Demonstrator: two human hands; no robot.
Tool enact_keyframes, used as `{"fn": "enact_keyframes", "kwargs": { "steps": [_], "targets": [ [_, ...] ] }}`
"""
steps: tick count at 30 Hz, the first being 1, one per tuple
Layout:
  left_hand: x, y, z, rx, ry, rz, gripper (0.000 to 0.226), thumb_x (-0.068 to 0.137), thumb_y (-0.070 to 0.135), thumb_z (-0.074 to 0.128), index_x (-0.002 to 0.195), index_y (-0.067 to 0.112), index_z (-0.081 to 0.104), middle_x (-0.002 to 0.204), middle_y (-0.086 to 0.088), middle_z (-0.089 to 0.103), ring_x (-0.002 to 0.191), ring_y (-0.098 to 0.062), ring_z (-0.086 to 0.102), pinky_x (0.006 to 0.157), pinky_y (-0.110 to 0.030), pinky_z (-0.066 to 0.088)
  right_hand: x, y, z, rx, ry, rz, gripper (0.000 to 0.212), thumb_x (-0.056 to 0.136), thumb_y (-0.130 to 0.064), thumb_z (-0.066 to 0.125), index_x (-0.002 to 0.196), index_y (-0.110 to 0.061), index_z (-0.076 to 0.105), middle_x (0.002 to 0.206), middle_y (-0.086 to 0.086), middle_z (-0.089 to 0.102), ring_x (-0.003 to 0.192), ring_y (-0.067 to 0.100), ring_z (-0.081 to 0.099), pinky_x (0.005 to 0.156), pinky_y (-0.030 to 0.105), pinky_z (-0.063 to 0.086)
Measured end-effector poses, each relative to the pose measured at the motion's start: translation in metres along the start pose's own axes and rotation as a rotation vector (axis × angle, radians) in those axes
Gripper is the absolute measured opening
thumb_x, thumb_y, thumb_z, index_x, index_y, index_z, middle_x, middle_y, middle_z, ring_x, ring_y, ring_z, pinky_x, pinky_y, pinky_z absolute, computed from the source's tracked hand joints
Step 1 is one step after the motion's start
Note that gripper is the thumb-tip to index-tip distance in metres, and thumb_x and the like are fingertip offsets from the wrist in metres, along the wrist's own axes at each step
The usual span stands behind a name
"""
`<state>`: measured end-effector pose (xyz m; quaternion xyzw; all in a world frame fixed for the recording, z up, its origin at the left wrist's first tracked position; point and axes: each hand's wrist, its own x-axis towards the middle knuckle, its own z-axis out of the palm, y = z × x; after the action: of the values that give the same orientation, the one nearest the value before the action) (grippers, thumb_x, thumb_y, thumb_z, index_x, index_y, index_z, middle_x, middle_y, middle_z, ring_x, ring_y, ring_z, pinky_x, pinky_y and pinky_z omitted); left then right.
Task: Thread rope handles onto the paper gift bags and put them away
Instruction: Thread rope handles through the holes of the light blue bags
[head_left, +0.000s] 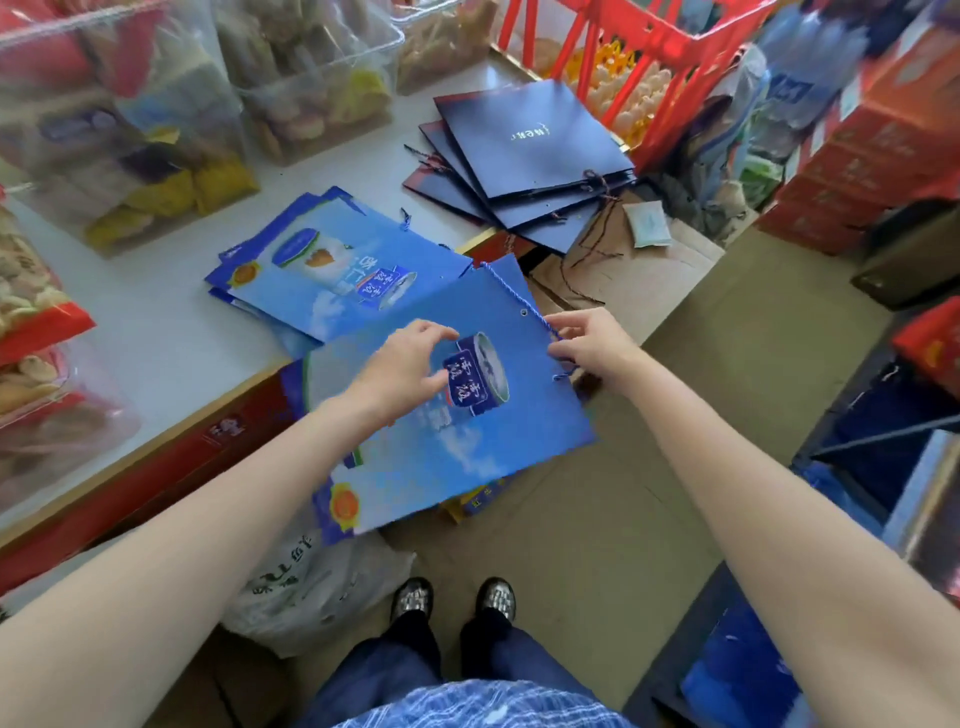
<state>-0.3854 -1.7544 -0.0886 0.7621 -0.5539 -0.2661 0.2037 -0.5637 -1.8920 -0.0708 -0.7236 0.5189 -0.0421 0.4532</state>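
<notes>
Honestly, much of the head view is smeared: the clear bins of snacks (156, 104) along the far side of the surface (130, 322) are blurred, the red crate (639, 62) runs off the top edge, and the print on the bags is too soft for me to read. My forearms cover the near corners, and the end of the rope is lost behind my right fingers.

I hold one flat blue gift bag (441, 415) tilted, jutting out past the surface's edge over the floor. My left hand (410, 369) lies on its printed face, fingers curled with the tips pressing the paper near the tin picture. My right hand (587, 345) is at the bag's right edge, thumb and fingers pinching the blue rope handle (519, 299), which runs up along that edge past an open eyelet (523, 312). A short blue loop shows just below my right fingers.

Beyond the held bag, a stack of matching blue bags (322, 265) lies flat on the surface, and farther right a fanned pile of navy bags (519, 156) with dark cords hangs over the surface's corner.
</notes>
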Motion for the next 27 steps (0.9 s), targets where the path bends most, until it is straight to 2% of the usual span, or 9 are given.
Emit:
{"fn": "enact_keyframes", "kwargs": {
  "steps": [3, 6, 9, 12, 15, 19, 22, 25, 27],
  "targets": [
    [0.013, 0.016, 0.014, 0.137, 0.021, 0.135, 0.066, 0.083, 0.017, 0.065, 0.141, 0.013, 0.035, 0.145, -0.011, 0.032, 0.129, -0.030, 0.035, 0.108, -0.038, 0.029, -0.006, 0.008, -0.027, -0.165, -0.063, -0.095, 0.039, 0.084, 0.002, 0.054, 0.109, -0.024, 0.068, 0.050, -0.021, 0.051, 0.055, 0.006, 0.042, 0.050, 0.018, 0.037],
    [0.020, 0.027, 0.027, 0.186, 0.030, 0.107, 0.075, 0.084, 0.022, 0.066, 0.146, 0.019, 0.024, 0.152, -0.011, 0.018, 0.135, -0.030, 0.025, 0.109, -0.044, 0.029, -0.013, 0.015, -0.031, -0.230, -0.103, -0.155, 0.031, 0.088, 0.000, 0.055, 0.108, -0.019, 0.070, 0.076, -0.015, 0.065, 0.068, 0.007, 0.051, 0.053, 0.008, 0.038],
    [0.026, 0.033, 0.032, 0.129, -0.032, 0.179, 0.053, 0.086, 0.017, 0.062, 0.135, 0.017, 0.044, 0.140, -0.008, 0.041, 0.126, -0.027, 0.040, 0.103, -0.034, 0.034, -0.014, 0.027, -0.030, -0.325, -0.150, -0.229, 0.027, 0.087, -0.001, 0.059, 0.109, -0.013, 0.071, 0.102, 0.002, 0.068, 0.089, 0.008, 0.054, 0.074, 0.012, 0.038],
    [0.028, 0.038, 0.032, 0.182, -0.111, 0.208, 0.024, 0.087, 0.018, 0.059, 0.111, 0.016, 0.059, 0.113, -0.003, 0.062, 0.107, -0.024, 0.055, 0.083, -0.034, 0.043, -0.014, 0.036, -0.034, -0.248, -0.141, -0.233, 0.024, 0.086, -0.003, 0.062, 0.105, -0.013, 0.072, 0.087, -0.011, 0.063, 0.082, 0.005, 0.053, 0.068, 0.006, 0.035],
    [0.027, 0.039, 0.030, 0.182, -0.142, 0.173, 0.020, 0.087, 0.023, 0.061, 0.106, 0.017, 0.058, 0.107, -0.005, 0.066, 0.098, -0.027, 0.059, 0.075, -0.033, 0.045, -0.013, 0.035, -0.036, -0.207, -0.072, -0.256, 0.012, 0.084, -0.008, 0.068, 0.093, -0.013, 0.074, 0.076, -0.014, 0.060, 0.070, -0.001, 0.052, 0.065, 0.007, 0.037],
    [0.021, 0.034, 0.026, 0.181, -0.168, 0.171, 0.023, 0.089, 0.022, 0.058, 0.112, 0.020, 0.054, 0.106, -0.005, 0.067, 0.095, -0.027, 0.060, 0.075, -0.035, 0.048, -0.013, 0.025, -0.039, 0.369, 0.176, -0.129, 0.007, 0.088, -0.002, 0.060, 0.086, -0.006, 0.066, 0.061, 0.000, 0.061, 0.051, 0.003, 0.053, 0.058, 0.017, 0.047],
    [0.017, 0.022, 0.023, 0.312, -0.137, 0.170, 0.042, 0.091, 0.020, 0.055, 0.130, 0.030, 0.042, 0.105, -0.005, 0.065, 0.094, -0.027, 0.060, 0.075, -0.038, 0.050, -0.008, 0.027, -0.049, 0.753, 0.310, 0.057, 0.017, 0.092, 0.001, 0.050, 0.081, -0.008, 0.059, 0.046, -0.006, 0.055, 0.045, 0.007, 0.053, 0.051, 0.019, 0.048],
    [0.013, 0.012, 0.024, 0.516, -0.135, 0.209, 0.061, 0.095, 0.018, 0.049, 0.144, 0.040, 0.022, 0.103, -0.002, 0.061, 0.094, -0.024, 0.059, 0.073, -0.035, 0.047, -0.001, 0.022, -0.065, 0.902, 0.381, 0.181, 0.024, 0.094, 0.001, 0.040, 0.079, -0.009, 0.056, 0.043, -0.006, 0.050, 0.048, 0.010, 0.047, 0.050, 0.021, 0.042],
    [0.014, 0.011, 0.025, 0.540, -0.158, 0.179, 0.058, 0.096, 0.016, 0.045, 0.144, 0.040, 0.023, 0.108, 0.000, 0.059, 0.097, -0.022, 0.058, 0.072, -0.034, 0.046, 0.000, 0.012, -0.072, 0.930, 0.384, 0.201, 0.027, 0.095, 0.001, 0.032, 0.080, -0.009, 0.052, 0.053, -0.001, 0.045, 0.049, 0.012, 0.036, 0.049, 0.021, 0.035]
  ]
}}
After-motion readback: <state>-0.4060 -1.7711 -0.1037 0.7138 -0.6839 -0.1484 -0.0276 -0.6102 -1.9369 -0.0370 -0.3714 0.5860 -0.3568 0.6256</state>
